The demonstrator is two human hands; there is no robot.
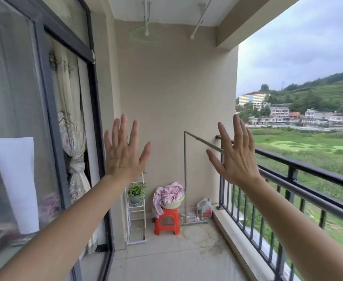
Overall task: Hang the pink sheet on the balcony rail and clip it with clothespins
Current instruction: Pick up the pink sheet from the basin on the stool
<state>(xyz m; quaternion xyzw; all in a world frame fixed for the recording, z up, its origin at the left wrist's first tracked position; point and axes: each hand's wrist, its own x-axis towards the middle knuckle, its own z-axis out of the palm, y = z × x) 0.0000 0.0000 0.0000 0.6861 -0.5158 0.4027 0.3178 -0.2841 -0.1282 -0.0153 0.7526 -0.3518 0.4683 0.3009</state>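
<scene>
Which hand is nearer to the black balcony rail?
Right. The right hand is raised beside the balcony rail; the left hand is across the balcony, by the glass door.

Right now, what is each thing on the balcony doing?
left hand: raised, open, empty.
right hand: raised, open, empty.
pink sheet: crumpled in the basin, not yet hung.
basin: sitting on the red stool.
red stool: upright by the far wall.
balcony rail: bare, nothing hanging on it.
green hanger: hanging from the ceiling rod.
</scene>
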